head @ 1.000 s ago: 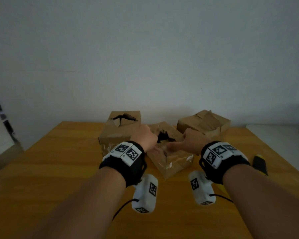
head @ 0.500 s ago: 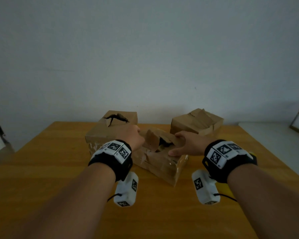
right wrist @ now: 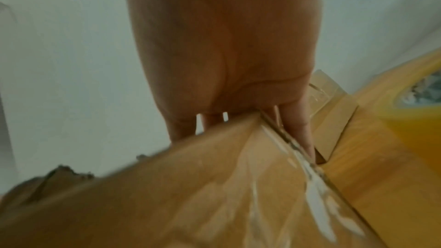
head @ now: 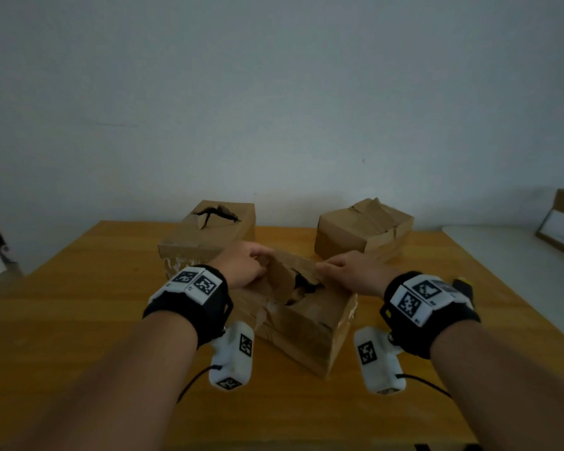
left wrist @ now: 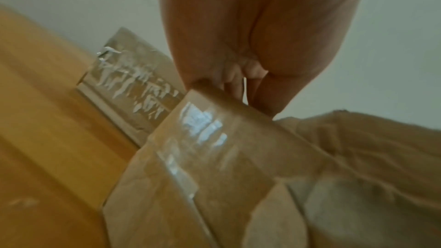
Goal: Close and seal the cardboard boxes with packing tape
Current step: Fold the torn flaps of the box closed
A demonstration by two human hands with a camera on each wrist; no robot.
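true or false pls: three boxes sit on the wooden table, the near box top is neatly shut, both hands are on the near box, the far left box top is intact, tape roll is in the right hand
1. Three cardboard boxes sit on the wooden table. True.
2. The near box has a neatly shut top. False: its flaps are torn and gaping.
3. The left hand and right hand are both on the near box. True.
4. The far left box has an intact top. False: a dark tear shows in it.
5. The right hand holds a tape roll. False: its fingers lie on the near box's edge.
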